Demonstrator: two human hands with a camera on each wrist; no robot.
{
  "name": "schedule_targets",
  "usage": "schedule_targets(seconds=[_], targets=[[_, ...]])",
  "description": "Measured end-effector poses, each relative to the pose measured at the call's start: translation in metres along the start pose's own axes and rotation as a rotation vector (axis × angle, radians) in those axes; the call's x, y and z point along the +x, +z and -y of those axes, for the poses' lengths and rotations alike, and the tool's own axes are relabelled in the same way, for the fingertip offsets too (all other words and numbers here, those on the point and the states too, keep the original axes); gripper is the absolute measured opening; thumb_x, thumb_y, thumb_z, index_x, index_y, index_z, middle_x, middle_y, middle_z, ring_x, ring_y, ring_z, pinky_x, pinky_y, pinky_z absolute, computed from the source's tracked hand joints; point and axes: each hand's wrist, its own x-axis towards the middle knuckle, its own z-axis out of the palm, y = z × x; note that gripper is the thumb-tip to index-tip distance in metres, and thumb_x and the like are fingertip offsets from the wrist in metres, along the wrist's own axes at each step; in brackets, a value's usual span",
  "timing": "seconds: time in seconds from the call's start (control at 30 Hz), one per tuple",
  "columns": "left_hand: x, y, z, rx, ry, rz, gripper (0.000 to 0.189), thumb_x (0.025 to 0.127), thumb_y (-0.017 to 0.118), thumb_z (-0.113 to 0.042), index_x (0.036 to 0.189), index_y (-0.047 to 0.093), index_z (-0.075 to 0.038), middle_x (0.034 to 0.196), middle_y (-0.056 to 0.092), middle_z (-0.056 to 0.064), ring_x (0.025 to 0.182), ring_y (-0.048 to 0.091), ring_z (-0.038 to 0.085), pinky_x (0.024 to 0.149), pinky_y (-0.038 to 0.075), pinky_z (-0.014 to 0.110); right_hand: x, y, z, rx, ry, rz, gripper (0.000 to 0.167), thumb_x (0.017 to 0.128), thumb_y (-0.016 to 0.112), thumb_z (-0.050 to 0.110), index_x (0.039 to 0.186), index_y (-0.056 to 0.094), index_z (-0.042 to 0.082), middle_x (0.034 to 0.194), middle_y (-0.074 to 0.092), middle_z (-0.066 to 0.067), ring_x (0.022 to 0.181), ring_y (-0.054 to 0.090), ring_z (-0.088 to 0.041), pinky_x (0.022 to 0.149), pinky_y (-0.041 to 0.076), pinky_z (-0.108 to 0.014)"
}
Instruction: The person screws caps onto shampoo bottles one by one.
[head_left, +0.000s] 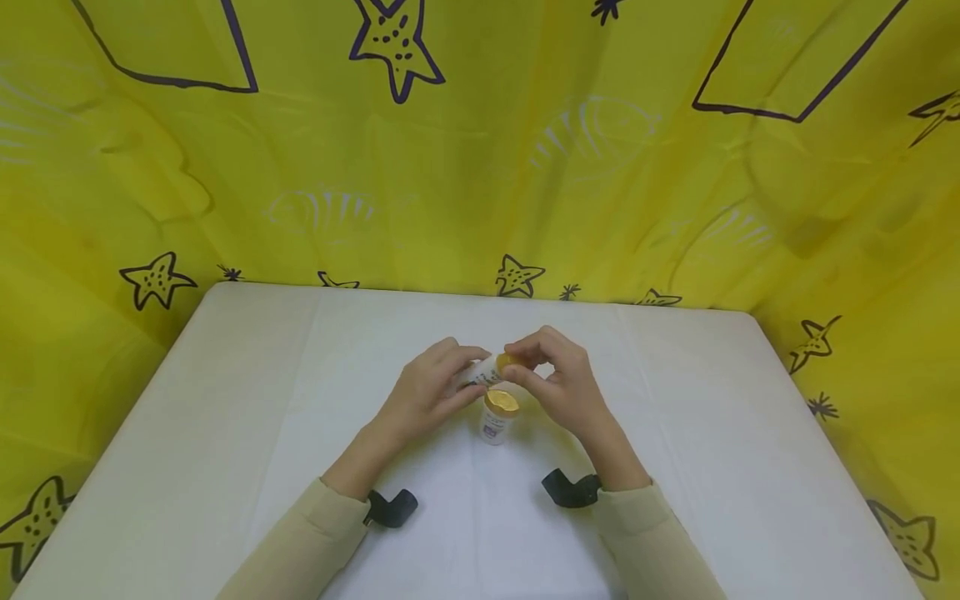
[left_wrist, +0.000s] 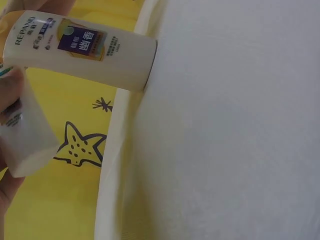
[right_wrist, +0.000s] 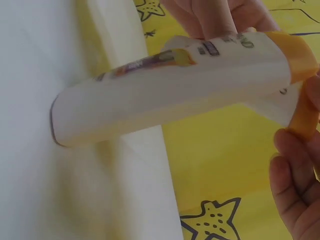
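Observation:
In the head view my left hand [head_left: 422, 385] grips a small white bottle [head_left: 483, 372] by its body, tilted above the table. My right hand [head_left: 566, 379] pinches the orange cap [head_left: 507, 362] at its upper end. Just below and nearer stands a second white bottle [head_left: 493, 426] with an orange top, upright on the table. The left wrist view shows the printed label of this standing bottle [left_wrist: 117, 56], with the lower end of the held bottle [left_wrist: 31, 132] beside it. Fingers and thumb lie on the held bottle's cap [right_wrist: 303, 115] in the right wrist view.
A white cloth covers the table [head_left: 360, 333]. Behind it hangs a yellow curtain [head_left: 465, 167] with starfish drawings. Black wrist devices [head_left: 393, 508] sit under both wrists, above the near part of the table.

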Motion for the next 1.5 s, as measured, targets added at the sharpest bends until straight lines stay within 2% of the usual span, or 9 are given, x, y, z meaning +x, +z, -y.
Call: schedule_targets(seconds=[0.2, 0.47, 0.7, 0.8, 0.97, 1.13, 1.2, 1.33, 1.5], targets=[[0.001, 0.001, -0.002, 0.145, 0.058, -0.06, 0.038, 0.085, 0.081, -0.025, 0.119, 0.066, -0.016, 0.084, 0.052, -0.003, 0.075, 0.045, 0.012, 0.064, 0.043, 0.024, -0.001, 0.003, 0.0, -0.017, 0.068, -0.038, 0.026, 0.079, 0.083, 0.005, 0.1, 0.067, 0.008, 0.096, 0.069, -0.003, 0.078, 0.065, -0.011, 0.071, 0.055, -0.023], [0.001, 0.002, -0.001, 0.172, 0.084, -0.089, 0.037, 0.084, 0.081, -0.023, 0.118, 0.068, -0.018, 0.083, 0.051, -0.004, 0.074, 0.045, 0.011, 0.063, 0.041, 0.023, -0.001, 0.0, 0.006, -0.043, 0.105, -0.03, 0.027, 0.076, 0.085, 0.003, 0.097, 0.069, 0.004, 0.091, 0.069, -0.008, 0.077, 0.064, -0.017, 0.069, 0.058, -0.039], [0.001, 0.006, -0.001, 0.251, 0.195, -0.168, 0.034, 0.084, 0.082, -0.023, 0.114, 0.068, -0.013, 0.077, 0.049, -0.001, 0.065, 0.044, 0.014, 0.058, 0.037, 0.026, 0.006, -0.003, 0.037, -0.041, 0.128, -0.052, 0.022, 0.077, 0.082, -0.002, 0.092, 0.066, -0.002, 0.084, 0.069, -0.011, 0.07, 0.062, -0.014, 0.066, 0.055, -0.026], [0.0, 0.006, -0.001, 0.246, 0.181, -0.201, 0.032, 0.082, 0.083, -0.021, 0.111, 0.069, -0.014, 0.078, 0.051, -0.001, 0.066, 0.046, 0.014, 0.058, 0.039, 0.027, 0.008, -0.004, 0.042, -0.021, 0.118, -0.046, 0.022, 0.079, 0.081, -0.003, 0.095, 0.066, -0.002, 0.087, 0.068, -0.012, 0.074, 0.063, -0.014, 0.069, 0.056, -0.027], [0.0, 0.006, -0.001, 0.124, 0.062, -0.239, 0.034, 0.082, 0.084, -0.019, 0.112, 0.069, -0.014, 0.085, 0.058, 0.0, 0.075, 0.052, 0.014, 0.064, 0.046, 0.026, 0.007, -0.005, 0.038, 0.022, 0.129, -0.016, 0.032, 0.082, 0.077, -0.004, 0.111, 0.065, -0.005, 0.103, 0.068, -0.015, 0.089, 0.069, -0.025, 0.077, 0.059, -0.035], [0.0, 0.006, -0.001, -0.103, -0.073, -0.237, 0.038, 0.085, 0.081, -0.022, 0.118, 0.065, -0.015, 0.099, 0.062, -0.001, 0.089, 0.058, 0.012, 0.075, 0.052, 0.028, -0.001, -0.001, 0.008, 0.056, 0.197, 0.018, 0.042, 0.087, 0.077, 0.008, 0.126, 0.063, 0.008, 0.112, 0.07, -0.008, 0.094, 0.069, -0.021, 0.081, 0.058, -0.036], [0.0, 0.006, -0.001, -0.195, -0.113, -0.23, 0.038, 0.086, 0.08, -0.021, 0.12, 0.064, -0.015, 0.105, 0.065, -0.002, 0.095, 0.061, 0.013, 0.079, 0.054, 0.03, -0.004, 0.002, -0.002, 0.072, 0.232, 0.051, 0.039, 0.089, 0.077, 0.015, 0.125, 0.064, 0.013, 0.11, 0.071, -0.004, 0.093, 0.069, -0.016, 0.082, 0.058, -0.034], [0.002, 0.005, -0.003, -0.325, -0.187, -0.199, 0.038, 0.088, 0.078, -0.019, 0.122, 0.062, -0.016, 0.115, 0.067, -0.002, 0.1, 0.064, 0.014, 0.082, 0.056, 0.033, -0.004, 0.005, -0.002, 0.087, 0.287, 0.113, 0.029, 0.091, 0.075, 0.02, 0.118, 0.066, 0.014, 0.107, 0.071, -0.004, 0.093, 0.069, -0.017, 0.084, 0.057, -0.034], [0.005, 0.006, -0.006, -0.433, -0.242, -0.136, 0.037, 0.089, 0.077, -0.02, 0.123, 0.061, -0.017, 0.117, 0.067, -0.003, 0.104, 0.065, 0.015, 0.088, 0.056, 0.037, -0.001, 0.007, -0.001, 0.103, 0.293, 0.11, 0.026, 0.09, 0.075, 0.015, 0.113, 0.066, 0.011, 0.107, 0.071, -0.004, 0.092, 0.07, -0.017, 0.083, 0.057, -0.031]])
